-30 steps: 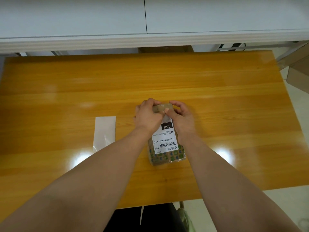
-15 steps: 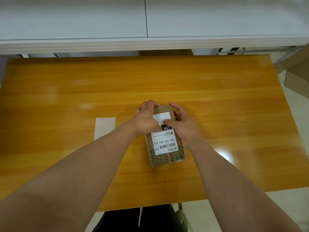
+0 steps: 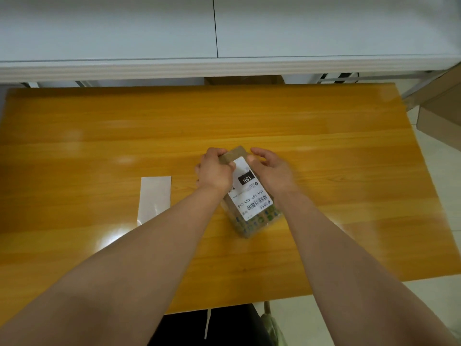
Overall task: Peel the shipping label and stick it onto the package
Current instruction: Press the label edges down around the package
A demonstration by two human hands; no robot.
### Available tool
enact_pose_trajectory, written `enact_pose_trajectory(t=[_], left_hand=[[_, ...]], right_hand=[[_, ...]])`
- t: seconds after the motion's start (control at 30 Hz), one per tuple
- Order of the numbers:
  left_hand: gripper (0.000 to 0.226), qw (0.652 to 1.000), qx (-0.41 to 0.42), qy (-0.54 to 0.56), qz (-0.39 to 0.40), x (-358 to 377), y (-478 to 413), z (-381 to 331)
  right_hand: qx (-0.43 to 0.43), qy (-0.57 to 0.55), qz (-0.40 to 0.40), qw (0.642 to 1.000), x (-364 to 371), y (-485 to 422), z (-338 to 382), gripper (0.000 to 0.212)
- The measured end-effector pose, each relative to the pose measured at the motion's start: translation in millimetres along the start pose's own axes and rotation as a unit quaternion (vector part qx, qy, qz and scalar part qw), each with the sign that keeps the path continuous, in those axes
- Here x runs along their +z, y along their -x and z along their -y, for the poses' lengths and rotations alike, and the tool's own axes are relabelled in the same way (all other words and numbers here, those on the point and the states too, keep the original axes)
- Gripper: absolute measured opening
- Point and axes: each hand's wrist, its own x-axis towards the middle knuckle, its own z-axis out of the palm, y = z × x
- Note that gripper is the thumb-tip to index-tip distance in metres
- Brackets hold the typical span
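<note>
Package (image 3: 254, 224) on table (image 3: 324, 146), right of liner (image 3: 156, 196), label (image 3: 249, 193) stuck on top. Left hand (image 3: 215, 171) curls round its far corner, gripping it. Right hand (image 3: 272, 171) at label's far edge; blurred, I cannot tell its grip.

Bare wood ran across the far half of the desk (image 3: 324, 136) and its wide right side, room enough for a hand to pass. The package (image 3: 252, 224) sat mid-desk. The left hand (image 3: 214, 171) gripped its far corner and the right hand (image 3: 272, 171), blurred, was close against its right side. Both forearms crossed the near half. A flat white backing sheet (image 3: 156, 196) lay well left. A white shelf ledge (image 3: 149, 68) bounded the far edge, and cardboard boxes (image 3: 441, 113) stood off the right end.
</note>
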Motion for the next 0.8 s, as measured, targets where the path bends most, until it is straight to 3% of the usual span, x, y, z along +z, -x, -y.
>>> enact_pose_trajectory(t=[0.07, 0.13, 0.23, 0.3, 0.4, 0.6, 0.8], left_hand=[[0.039, 0.998, -0.035, -0.019, -0.039, -5, -1, -5], [0.055, 0.992, -0.017, -0.119, -0.043, -13, -1, -9], [0.089, 0.971, 0.105, -0.205, 0.061, -25, -2, -16], [0.102, 0.951, 0.127, -0.240, 0.148, -28, -7, -17], [0.093, 0.949, 0.115, -0.248, 0.158, -27, -12, -14], [0.068, 0.967, 0.090, -0.208, 0.117, -22, -16, -18], [0.047, 0.984, 0.059, -0.139, 0.097, -17, -20, -19]], right_hand=[[0.004, 0.076, 0.017, 0.997, -4, 2, 1, 0.053], [0.009, 0.109, 0.032, 0.993, -7, 3, -3, 0.064], [0.017, 0.130, 0.041, 0.991, -3, 6, -5, 0.072], [0.016, 0.160, 0.033, 0.986, 6, 6, -10, 0.080], [0.006, 0.182, 0.007, 0.983, 15, -4, -26, 0.078], [0.011, 0.267, -0.064, 0.962, 16, 6, -15, 0.049], [0.019, 0.242, -0.117, 0.963, 24, -1, -21, 0.041]])
